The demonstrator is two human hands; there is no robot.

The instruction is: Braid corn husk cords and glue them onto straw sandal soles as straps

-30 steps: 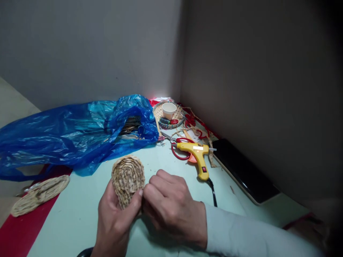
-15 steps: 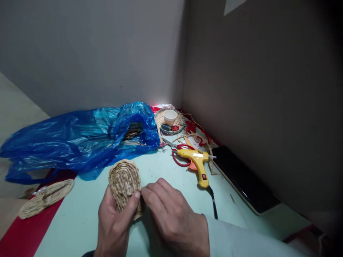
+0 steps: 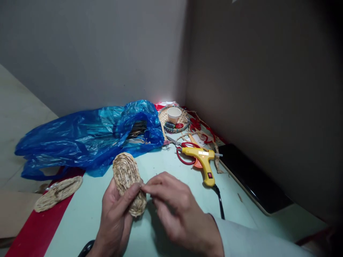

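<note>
An oval sole of coiled, braided straw [image 3: 125,173] is tilted up in my left hand [image 3: 118,210], whose thumb presses across its face and whose fingers lie behind it. My right hand [image 3: 175,210] is at the sole's right edge, thumb and index finger pinched together close to the left thumb tip. Whatever sits in that pinch is too small to make out. A second straw sole [image 3: 59,192] of similar shape lies on the red strip at the left.
A blue plastic bag [image 3: 88,137] holding dark strips lies behind my hands. To the right are a yellow glue gun [image 3: 205,162] with a black cord, red-handled scissors [image 3: 184,160] and a black flat device [image 3: 252,178]. A woven tray [image 3: 163,117] bears a white cup [image 3: 174,115] and thread.
The straw sole has turned so more of its lower end shows. My right hand's fingers have straightened a little while pinching at its edge. The whole view has shifted slightly.
</note>
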